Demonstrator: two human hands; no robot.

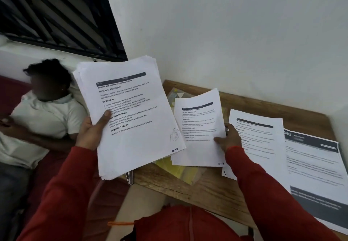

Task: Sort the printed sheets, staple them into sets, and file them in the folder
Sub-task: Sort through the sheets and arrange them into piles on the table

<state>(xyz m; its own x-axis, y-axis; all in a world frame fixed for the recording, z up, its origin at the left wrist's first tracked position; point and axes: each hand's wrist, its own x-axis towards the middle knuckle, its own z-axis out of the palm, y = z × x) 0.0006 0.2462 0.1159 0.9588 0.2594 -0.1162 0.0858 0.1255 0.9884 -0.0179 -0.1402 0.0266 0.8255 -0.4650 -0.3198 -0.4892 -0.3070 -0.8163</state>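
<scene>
My left hand (pixel 94 127) grips a thick stack of printed sheets (pixel 130 116) by its left edge, thumb on the top page, held up above the table's left end. My right hand (pixel 228 139) pinches the right edge of a smaller set of sheets (pixel 197 131) that lies over a yellow translucent folder (pixel 177 169) on the wooden table (pixel 207 188). Another printed pile (pixel 258 137) lies to the right of that hand. A further sheet with dark bands (pixel 316 174) lies at the table's right end.
A shiny metal object (pixel 130 178), maybe a stapler, pokes out at the table's left edge under the held stack. A person in a white shirt (pixel 37 120) sits on a red seat to the left. A white wall stands behind the table.
</scene>
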